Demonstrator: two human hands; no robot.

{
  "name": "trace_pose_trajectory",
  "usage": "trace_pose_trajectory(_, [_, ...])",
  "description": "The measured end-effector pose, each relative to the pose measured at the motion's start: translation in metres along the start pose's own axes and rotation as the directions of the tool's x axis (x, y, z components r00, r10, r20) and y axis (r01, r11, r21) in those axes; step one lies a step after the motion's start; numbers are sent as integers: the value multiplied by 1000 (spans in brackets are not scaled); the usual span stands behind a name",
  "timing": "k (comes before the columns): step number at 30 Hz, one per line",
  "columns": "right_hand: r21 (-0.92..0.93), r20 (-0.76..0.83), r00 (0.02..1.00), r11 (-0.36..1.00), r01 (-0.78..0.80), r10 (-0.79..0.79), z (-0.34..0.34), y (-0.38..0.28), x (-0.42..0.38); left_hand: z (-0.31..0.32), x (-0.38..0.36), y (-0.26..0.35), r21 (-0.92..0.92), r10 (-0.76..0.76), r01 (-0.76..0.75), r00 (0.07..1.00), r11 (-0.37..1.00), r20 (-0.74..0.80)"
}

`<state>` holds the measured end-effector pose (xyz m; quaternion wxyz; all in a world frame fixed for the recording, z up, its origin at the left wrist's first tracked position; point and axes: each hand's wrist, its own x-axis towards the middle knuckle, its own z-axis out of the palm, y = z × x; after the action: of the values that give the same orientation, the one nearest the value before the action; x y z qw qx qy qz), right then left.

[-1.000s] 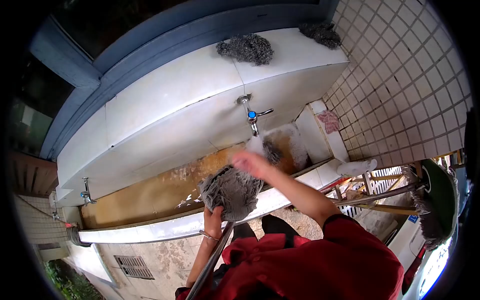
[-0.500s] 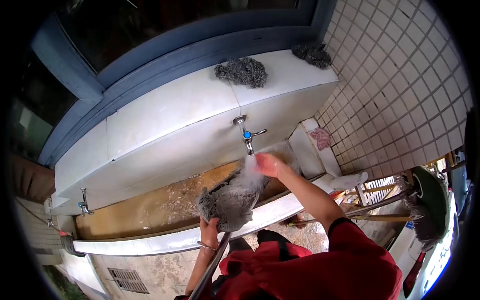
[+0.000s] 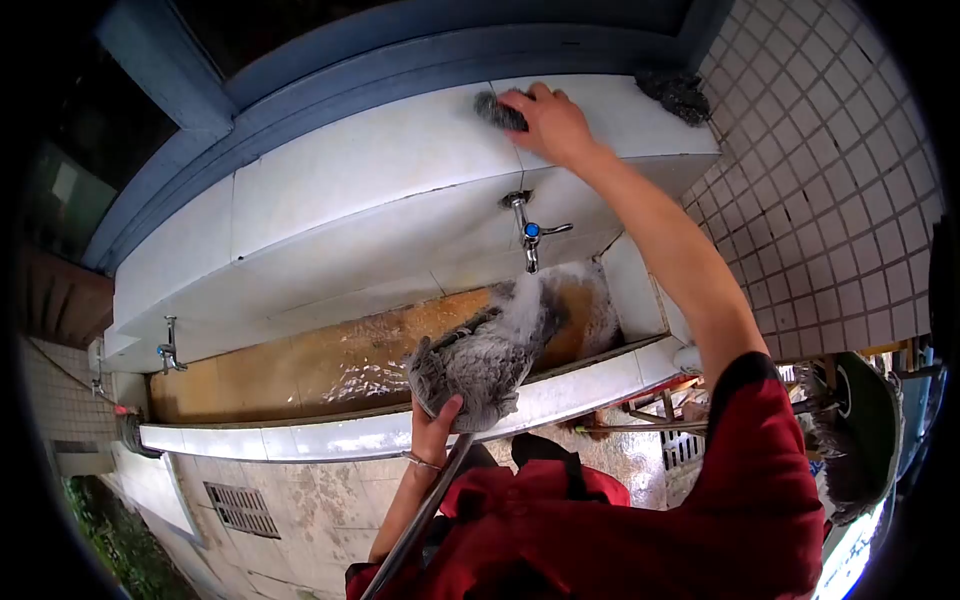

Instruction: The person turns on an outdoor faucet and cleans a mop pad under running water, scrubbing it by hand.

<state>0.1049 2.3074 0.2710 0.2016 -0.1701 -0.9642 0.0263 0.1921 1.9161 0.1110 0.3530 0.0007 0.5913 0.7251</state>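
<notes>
My left hand (image 3: 434, 430) is closed on the near end of a grey mop head (image 3: 474, 374), thumb on top of the wet strands. The mop's metal handle (image 3: 428, 512) runs down past my forearm. Water from the tap (image 3: 530, 238) pours onto the far part of the mop head, in the trough. Up on the white ledge, my right hand (image 3: 556, 124) has its fingers closed round a dark grey steel wool scrubber (image 3: 496, 112), which is partly covered and blurred.
A second dark scrubber (image 3: 674, 96) lies at the ledge's right end, by the tiled wall (image 3: 815, 210). Shallow water covers the long trough's brown floor (image 3: 250, 378). Another tap (image 3: 170, 345) is at the left. The trough's white rim (image 3: 330, 436) passes in front of me.
My right hand has moved from the running water up to the ledge and taken hold of the scrubber. My left hand still holds the mop head. The view has shifted slightly.
</notes>
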Motion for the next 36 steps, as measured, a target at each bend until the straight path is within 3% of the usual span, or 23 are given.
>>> trace_pose_trajectory(4, [463, 48, 992, 883, 81, -116, -40, -53, -126, -7, 2, -2, -49, -74, 74, 997, 996, -3])
trace_pose_trajectory(6, [570, 308, 950, 791, -220, 42, -10, -72, -204, -7, 1, -3, -64, -78, 76, 996, 995, -31])
trace_pose_trajectory(7, [719, 467, 872, 510, -472, 147, 22, -77, -239, -5, 2, -2, -71, -76, 73, 996, 995, -45])
trace_pose_trajectory(8, [674, 624, 736, 297, -676, 261, 67, -69, -266, 0, -2, 8, -83, -142, 139, 989, 987, -37])
trace_pose_trajectory(9, [641, 755, 602, -105, -760, 259, 105, -55, -271, -1, -2, 6, -69, -130, 128, 991, 989, -28])
trace_pose_trajectory(11, [254, 934, 356, -785, -565, 46, 162, -27, -264, -2, -1, 3, -40, -103, 103, 995, 994, -12])
trace_pose_trajectory(14, [109, 839, 514, -872, -477, -177, 199, -17, -236, 4, -5, 5, -82, -125, 122, 992, 989, -32])
trace_pose_trajectory(17, [218, 937, 349, -779, -588, -2, 188, -34, -221, 6, -6, 0, -46, -99, 96, 992, 994, -73])
trace_pose_trajectory(18, [353, 923, 382, -524, -775, 57, 148, -49, -221, 9, -7, 6, -61, -152, 147, 985, 987, -87])
trace_pose_trajectory(19, [534, 844, 524, -278, -799, 115, 150, -58, -236, 8, -9, 4, -53, -134, 130, 987, 990, -87])
trace_pose_trajectory(21, [748, 608, 789, 268, -607, 91, 159, -80, -266, 8, -5, 1, -35, -85, 82, 993, 996, -77])
trace_pose_trajectory(23, [827, 368, 924, 491, -275, -103, 132, -123, -261, 13, -9, 5, -34, -124, 121, 988, 992, -93])
trace_pose_trajectory(25, [749, 152, 959, 660, 47, -241, 107, -159, -257, 10, -10, 7, 25, -200, 204, 974, 979, -106])
trace_pose_trajectory(26, [767, 281, 931, 638, -70, -235, 136, -145, -264, 15, -14, 16, 83, -269, 286, 948, 955, -170])
trace_pose_trajectory(27, [626, 380, 892, 778, -53, -245, 166, -117, -264, 17, -15, 18, 132, -237, 258, 959, 957, -155])
trace_pose_trajectory(28, [473, 583, 800, 860, -192, -142, 195, -83, -269, 21, -12, 17, 174, -197, 219, 971, 960, -136])
trace_pose_trajectory(30, [137, 887, 457, 983, -120, -67, 199, -19, -268, 23, -19, 9, 220, -144, 164, 984, 962, -102])
trace_pose_trajectory(31, [199, 674, 731, 926, -320, 108, 226, 10, -310, 32, -19, 5, 218, 0, 25, 993, 976, -116])
trace_pose_trajectory(32, [167, 677, 689, 858, -485, 258, 224, 23, -323, 32, -15, 13, 244, -123, 157, 982, 957, -146])
trace_pose_trajectory(33, [337, 810, 492, 432, -836, 320, 218, 24, -332, 32, -15, 19, 267, -263, 305, 948, 914, -180])
trace_pose_trajectory(34, [333, 923, 290, -144, -932, 254, 213, 25, -339, 34, -10, 13, 54, -223, 237, 957, 970, -187])
trace_pose_trajectory(35, [185, 981, 174, -662, -727, 83, 206, 27, -332, 37, -6, 9, -117, -258, 237, 942, 964, -217])
trace_pose_trajectory(36, [291, 934, 352, -697, -655, 59, 194, 18, -324, 43, -4, 13, -123, -244, 221, 946, 967, -213])
